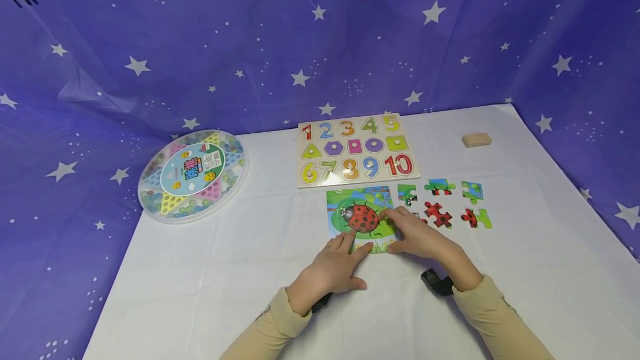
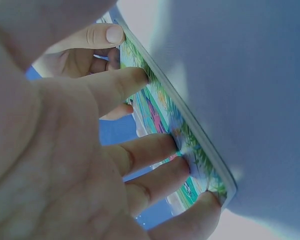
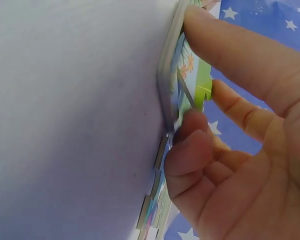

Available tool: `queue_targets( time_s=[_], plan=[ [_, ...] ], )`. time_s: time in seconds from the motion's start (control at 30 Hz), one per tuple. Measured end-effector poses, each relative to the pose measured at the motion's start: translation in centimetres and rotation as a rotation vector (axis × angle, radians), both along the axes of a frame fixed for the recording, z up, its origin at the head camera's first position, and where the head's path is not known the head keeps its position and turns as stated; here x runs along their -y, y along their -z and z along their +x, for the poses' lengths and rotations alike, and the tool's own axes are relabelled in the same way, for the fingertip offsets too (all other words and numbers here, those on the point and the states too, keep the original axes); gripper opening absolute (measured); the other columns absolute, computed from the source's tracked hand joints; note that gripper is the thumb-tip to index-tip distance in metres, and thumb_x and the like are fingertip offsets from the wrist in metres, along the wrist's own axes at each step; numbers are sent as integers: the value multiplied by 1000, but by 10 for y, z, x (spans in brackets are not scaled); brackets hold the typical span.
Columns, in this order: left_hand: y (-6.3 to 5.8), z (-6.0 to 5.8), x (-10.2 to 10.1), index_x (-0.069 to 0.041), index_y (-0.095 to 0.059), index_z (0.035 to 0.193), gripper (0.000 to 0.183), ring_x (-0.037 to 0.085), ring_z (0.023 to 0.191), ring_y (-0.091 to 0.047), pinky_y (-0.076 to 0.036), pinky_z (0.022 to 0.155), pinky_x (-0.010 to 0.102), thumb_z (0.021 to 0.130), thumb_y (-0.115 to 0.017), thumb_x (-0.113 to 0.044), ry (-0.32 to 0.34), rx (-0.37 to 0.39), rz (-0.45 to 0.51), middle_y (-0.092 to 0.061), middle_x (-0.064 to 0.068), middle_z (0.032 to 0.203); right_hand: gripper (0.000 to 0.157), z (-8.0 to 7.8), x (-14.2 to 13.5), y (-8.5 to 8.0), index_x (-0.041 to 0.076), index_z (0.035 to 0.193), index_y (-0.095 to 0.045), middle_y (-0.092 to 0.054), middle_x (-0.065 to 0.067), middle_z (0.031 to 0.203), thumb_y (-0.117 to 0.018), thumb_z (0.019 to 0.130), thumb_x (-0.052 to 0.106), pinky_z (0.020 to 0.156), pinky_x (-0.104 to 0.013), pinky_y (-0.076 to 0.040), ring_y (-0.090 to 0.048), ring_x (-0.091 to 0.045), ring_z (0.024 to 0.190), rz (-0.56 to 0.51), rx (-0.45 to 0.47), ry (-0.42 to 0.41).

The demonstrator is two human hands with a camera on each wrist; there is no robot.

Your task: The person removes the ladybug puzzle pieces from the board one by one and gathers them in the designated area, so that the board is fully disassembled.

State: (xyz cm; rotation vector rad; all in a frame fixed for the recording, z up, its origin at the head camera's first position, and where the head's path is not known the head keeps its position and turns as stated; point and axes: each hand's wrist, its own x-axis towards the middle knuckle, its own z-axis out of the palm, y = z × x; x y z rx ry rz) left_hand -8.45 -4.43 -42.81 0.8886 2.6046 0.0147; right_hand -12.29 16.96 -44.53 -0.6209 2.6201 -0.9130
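Note:
A ladybug jigsaw puzzle (image 1: 336,200) lies in a shallow square board near the middle of the table. My left hand (image 1: 336,266) reaches over its near edge, fingers spread, with fingertips on the grassy lower strip (image 2: 202,161). At the puzzle's lower right corner, my right hand (image 1: 419,236) has its thumb by the near edge and its other fingers bent. A tilted puzzle piece (image 3: 187,90) shows between them in the right wrist view. Several loose puzzle pieces (image 1: 438,214) lie right of the board, one partly hidden behind the right hand.
Behind the puzzle lies a wooden number-and-shape board (image 1: 340,173). A round Chinese checkers box (image 1: 240,166) stands at the left. A small wooden block (image 1: 476,139) sits at the back right. A purple starry cloth (image 1: 270,93) hangs behind the white table (image 1: 200,282).

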Motion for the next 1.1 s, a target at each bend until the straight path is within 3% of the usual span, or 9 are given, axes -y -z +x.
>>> queue_targets(
  time_s=[0.37,0.77,0.93,1.1],
  plan=[
    [0,0,1,-28,-31,142,76,29,131,-24,-23,104,37,78,-60,-56,2,-2,1,-23,13,144,72,1,0,-2,6,132,-42,-48,-9,114,-78,70,15,79,-39,-41,-46,-18,91,34,26,-40],
    [1,0,1,-28,-30,142,76,29,131,-23,-23,104,37,78,-60,-55,6,2,7,-22,13,145,71,1,3,-9,4,131,-46,-47,-4,99,-78,69,13,71,-35,-43,-45,-16,82,116,12,-58],
    [0,0,1,-27,-31,142,76,30,131,-24,-23,104,37,78,-60,-55,7,-2,14,-22,14,145,71,1,-4,-5,4,132,-46,-46,-1,93,-78,70,17,61,-28,-39,-42,-13,73,72,4,-48],
    [-1,0,2,-25,-32,142,75,31,130,-25,-23,103,38,79,-61,-53,5,-2,29,-23,15,144,71,5,-30,-4,0,130,-47,-48,-1,89,-78,70,25,61,-26,-39,-43,-13,72,-16,-7,-3]
  ],
)
